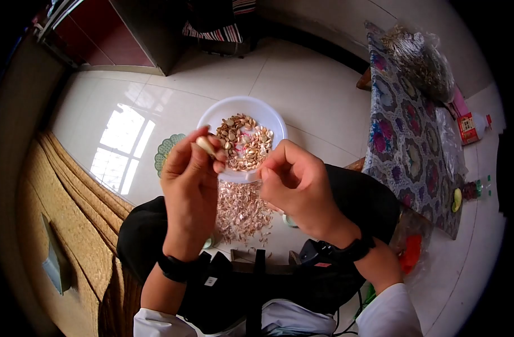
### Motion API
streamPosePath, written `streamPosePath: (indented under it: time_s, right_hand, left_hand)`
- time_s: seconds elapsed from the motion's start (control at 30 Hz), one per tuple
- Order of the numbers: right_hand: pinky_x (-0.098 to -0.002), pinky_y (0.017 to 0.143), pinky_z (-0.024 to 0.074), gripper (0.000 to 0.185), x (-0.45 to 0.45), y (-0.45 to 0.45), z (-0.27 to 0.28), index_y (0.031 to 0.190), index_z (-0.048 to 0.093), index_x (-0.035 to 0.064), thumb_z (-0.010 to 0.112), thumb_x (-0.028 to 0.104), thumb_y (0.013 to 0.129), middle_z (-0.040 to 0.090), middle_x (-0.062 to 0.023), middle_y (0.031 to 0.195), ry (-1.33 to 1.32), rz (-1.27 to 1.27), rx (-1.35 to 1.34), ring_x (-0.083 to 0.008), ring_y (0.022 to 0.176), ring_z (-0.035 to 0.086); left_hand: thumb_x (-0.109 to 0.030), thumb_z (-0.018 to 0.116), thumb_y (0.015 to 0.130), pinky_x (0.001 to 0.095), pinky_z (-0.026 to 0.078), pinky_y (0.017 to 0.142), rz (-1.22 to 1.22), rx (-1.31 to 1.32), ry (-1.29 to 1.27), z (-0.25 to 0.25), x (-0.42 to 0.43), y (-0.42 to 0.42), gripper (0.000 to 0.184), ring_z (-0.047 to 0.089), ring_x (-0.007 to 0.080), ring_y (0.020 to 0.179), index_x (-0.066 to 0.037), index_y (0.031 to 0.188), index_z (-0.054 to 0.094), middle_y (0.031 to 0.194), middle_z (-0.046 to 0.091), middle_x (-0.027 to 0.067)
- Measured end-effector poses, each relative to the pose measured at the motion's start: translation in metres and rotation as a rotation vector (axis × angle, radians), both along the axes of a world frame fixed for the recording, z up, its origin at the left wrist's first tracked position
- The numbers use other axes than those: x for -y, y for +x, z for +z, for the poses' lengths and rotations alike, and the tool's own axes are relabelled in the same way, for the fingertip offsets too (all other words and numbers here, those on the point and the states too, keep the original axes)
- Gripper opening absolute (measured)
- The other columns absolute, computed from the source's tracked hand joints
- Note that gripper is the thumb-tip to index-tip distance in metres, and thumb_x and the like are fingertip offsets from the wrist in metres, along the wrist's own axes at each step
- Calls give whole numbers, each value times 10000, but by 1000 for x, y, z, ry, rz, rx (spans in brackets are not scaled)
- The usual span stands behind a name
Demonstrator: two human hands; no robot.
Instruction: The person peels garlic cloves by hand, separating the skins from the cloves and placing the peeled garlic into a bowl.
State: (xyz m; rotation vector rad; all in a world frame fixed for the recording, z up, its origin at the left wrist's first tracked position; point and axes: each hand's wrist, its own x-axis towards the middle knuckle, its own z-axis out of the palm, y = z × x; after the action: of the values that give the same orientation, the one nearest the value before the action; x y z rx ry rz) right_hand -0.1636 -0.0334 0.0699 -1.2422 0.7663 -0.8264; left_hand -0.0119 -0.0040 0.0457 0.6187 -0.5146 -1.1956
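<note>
One tiled floor [319,84] carries a white bowl [275,121]; shed skins [243,216] heap beside its near rim. The left hand [189,182] pinches a pale, clove-like piece [205,145] over the left rim; the right hand [299,182] curls, any grip hidden. Darker pieces [225,132], seemingly undone, lie toward the far-left rim; paler pieces [261,143], apparently finished, toward the right.

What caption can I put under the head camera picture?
Left hand pinching a garlic clove, right hand nearby, white bowl and peelings below.
</note>
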Motion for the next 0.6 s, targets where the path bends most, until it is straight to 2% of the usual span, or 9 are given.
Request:
streamPosePath:
  time_s: [0.07,0.13,0.17,0.27,0.3,0.4,0.53,0.57,0.6]
  right_hand:
    - [-200,520,413,74,2,-5,5,751,494,2,558,34,770,527,-8,629,-29,65,-103,-50,555,503]
    - [-203,540,424,77,5,-9,10,795,530,5,583,59,778,580,-17,682,-257,276,-258,-52,583,522]
    - [-228,540,431,106,5,-9,10,810,551,1,609,76,763,577,-55,628,-421,347,-359,-81,581,550]
    - [-259,537,440,140,3,-9,8,841,560,14,629,98,752,579,-95,634,-432,530,-493,-159,558,574]
    - [-293,554,449,154,3,-9,5,850,565,30,640,105,738,592,-113,692,-489,528,-545,-233,600,586]
    - [-312,591,461,145,11,-17,7,843,571,35,639,97,731,599,-114,757,-785,469,-568,-266,666,593]
    - [-266,595,450,102,17,-17,18,844,590,11,607,49,751,577,-87,771,-610,159,-430,-159,643,580]
    - [-222,578,423,109,14,-13,16,883,580,-12,579,38,786,563,-47,777,-458,59,-318,-91,640,531]
    - [-222,581,436,102,13,-12,16,877,577,-15,577,45,794,572,-52,778,-371,51,-263,-90,651,543]
  left_hand:
    - [-72,505,865,260,488,688,71,168,56,9,2,6,260,587,191,794,43,1098,501,941,564,139]
    - [-49,517,852,283,498,679,19,297,-14,14,1,6,264,596,201,774,48,1097,499,951,575,154]
    - [-36,526,842,290,500,677,2,286,19,16,0,4,269,599,204,775,50,1096,498,949,582,159]
    - [-20,557,817,296,500,676,-43,265,49,16,-1,-1,269,602,208,778,53,1072,513,931,597,164]
    - [-22,562,814,296,500,676,-56,278,55,17,-2,-1,265,602,208,775,53,1064,518,931,597,166]
    - [-18,587,793,297,499,675,-87,247,13,16,-5,0,247,606,211,769,55,1025,543,925,600,170]
    - [32,575,779,289,507,674,-118,303,-7,11,-9,-1,214,608,210,779,64,990,556,936,589,160]
    - [46,568,779,284,508,675,-105,353,-20,10,-10,-3,205,607,208,780,69,983,556,939,585,155]
    - [59,560,779,278,509,677,-92,403,-32,10,-10,-4,196,606,205,781,74,975,555,942,581,151]
